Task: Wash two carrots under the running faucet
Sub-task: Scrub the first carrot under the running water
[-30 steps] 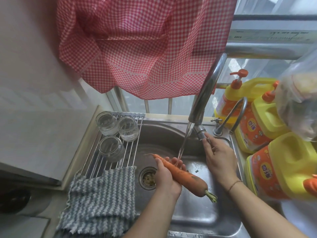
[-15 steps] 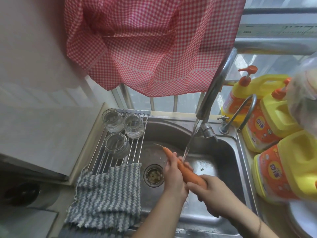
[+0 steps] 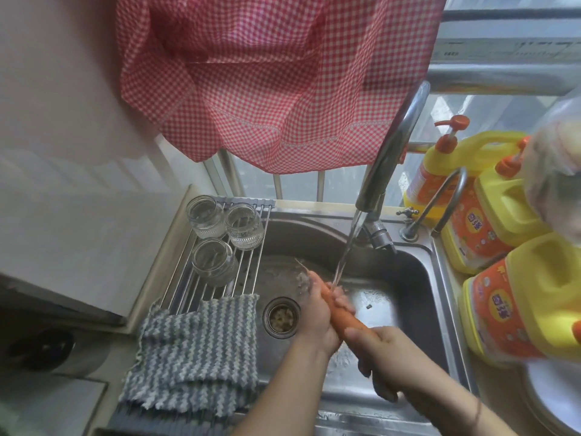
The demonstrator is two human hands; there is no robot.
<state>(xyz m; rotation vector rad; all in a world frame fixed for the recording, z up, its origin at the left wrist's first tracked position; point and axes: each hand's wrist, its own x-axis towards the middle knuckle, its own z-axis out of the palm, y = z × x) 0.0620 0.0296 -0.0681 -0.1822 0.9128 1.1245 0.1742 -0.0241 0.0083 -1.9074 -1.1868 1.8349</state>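
The left hand (image 3: 317, 316) and right hand (image 3: 382, 357) are both grasping a long orange carrot (image 3: 344, 319). Water from the curved chrome faucet (image 3: 390, 158) is striking it over the stainless steel sink (image 3: 418, 297).

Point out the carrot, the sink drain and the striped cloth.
carrot (image 3: 344, 319): head view, on its bare orange middle between the two hands.
sink drain (image 3: 282, 316): head view, on the strainer's centre.
striped cloth (image 3: 195, 350): head view, on the middle of the folded fabric.

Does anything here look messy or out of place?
Mostly ordinary. Food scraps sit in the round metal drain strainer of the steel sink, and a dark speck lies on the basin floor near the orange carrot. Only one carrot shows.
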